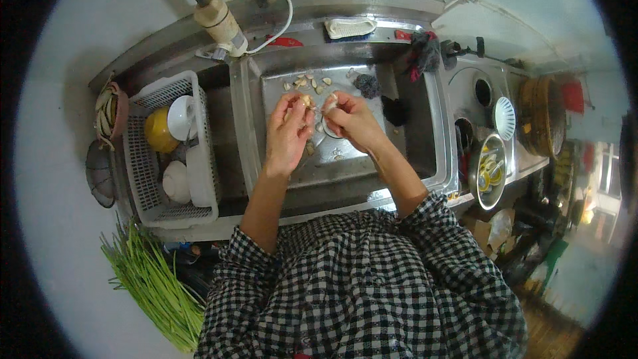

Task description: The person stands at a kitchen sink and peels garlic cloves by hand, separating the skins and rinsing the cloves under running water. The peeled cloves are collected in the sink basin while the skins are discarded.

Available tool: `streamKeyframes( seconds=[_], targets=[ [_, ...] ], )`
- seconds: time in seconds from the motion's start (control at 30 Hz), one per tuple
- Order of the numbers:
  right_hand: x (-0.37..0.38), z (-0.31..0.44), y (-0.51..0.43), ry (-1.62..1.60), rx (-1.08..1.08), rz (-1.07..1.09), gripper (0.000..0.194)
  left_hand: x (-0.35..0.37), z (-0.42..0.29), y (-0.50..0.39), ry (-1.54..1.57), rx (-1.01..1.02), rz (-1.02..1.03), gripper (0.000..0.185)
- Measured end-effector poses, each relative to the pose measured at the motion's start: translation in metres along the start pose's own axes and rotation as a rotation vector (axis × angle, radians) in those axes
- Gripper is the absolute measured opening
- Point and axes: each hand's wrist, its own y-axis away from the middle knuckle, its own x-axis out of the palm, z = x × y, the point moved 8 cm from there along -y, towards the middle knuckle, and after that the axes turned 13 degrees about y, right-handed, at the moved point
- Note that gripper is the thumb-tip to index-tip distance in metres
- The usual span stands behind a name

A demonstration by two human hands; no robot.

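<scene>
Over the stainless steel sink basin [319, 178], my left hand [290, 132] grips a piece of garlic [306, 100] between thumb and fingers. Close to its right, my right hand [355, 120] pinches a small pale piece, perhaps garlic or its skin [331, 101]. Several loose garlic cloves [305, 81] lie on the basin floor beyond the hands. A round white-rimmed dish [330, 128] is partly hidden under my right hand. A steel wool scourer [367, 86] sits in the basin, beyond my right hand.
A white plastic basket [204, 179] with bowls stands left of the basin, below the faucet [222, 25]. A scrub brush [350, 28] lies on the back ledge. Right are a dark cloth [425, 53], a metal bowl [473, 174] and a bamboo steamer [541, 115]. Green stalks [154, 279] lie lower left.
</scene>
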Motion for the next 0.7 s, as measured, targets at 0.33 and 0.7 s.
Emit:
streamKeyframes(
  seconds=[0.33,0.7],
  targets=[
    [-0.018,0.003,0.000,0.378,-0.055,-0.227,0.025,-0.007,-0.001,0.004,-0.291,0.047,-0.063,0.013],
    [-0.007,0.007,0.002,0.127,0.058,-0.092,0.009,0.015,-0.021,0.011,-0.973,0.438,0.119,0.009]
  ],
)
